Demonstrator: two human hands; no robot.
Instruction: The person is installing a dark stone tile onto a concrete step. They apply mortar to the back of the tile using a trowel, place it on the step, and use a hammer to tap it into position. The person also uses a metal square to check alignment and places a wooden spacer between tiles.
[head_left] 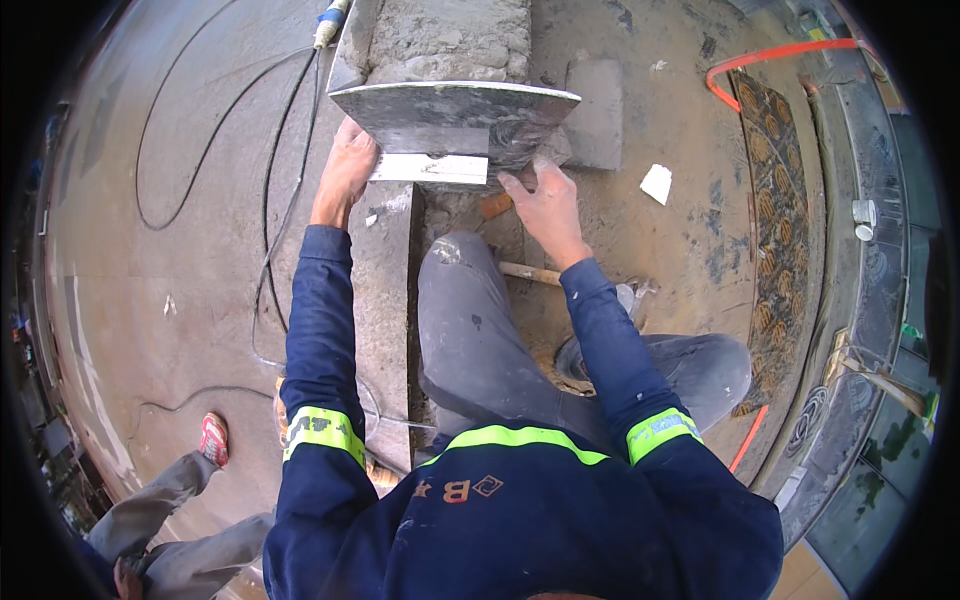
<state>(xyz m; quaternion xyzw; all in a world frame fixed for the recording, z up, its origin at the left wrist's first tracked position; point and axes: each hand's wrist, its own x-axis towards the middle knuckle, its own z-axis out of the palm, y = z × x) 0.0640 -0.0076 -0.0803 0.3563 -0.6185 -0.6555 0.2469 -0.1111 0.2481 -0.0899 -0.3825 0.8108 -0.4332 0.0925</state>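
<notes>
A grey stone slab (420, 110) stands tilted against the near end of a mortar-covered block. A white strip (440, 168) with a straight edge lies along the slab's near side. At the slab's left end is my left hand (347, 170), closed round the edge beside the strip, its fingertips hidden. My right hand (547, 205) has its fingers bent at the slab's lower right corner, just right of the strip. Rough grey mortar (450, 40) covers the block behind the slab. Under my right hand lies a small orange-brown piece (495, 206).
A wooden-handled tool (530, 272) lies by my knee. Left of my leg runs a concrete ledge (385, 260). Black cables (270, 190) cross the left floor. At right are a white shard (656, 184), a patterned board (775, 230) and an orange hose (780, 50). Another person's shoe (214, 438) shows lower left.
</notes>
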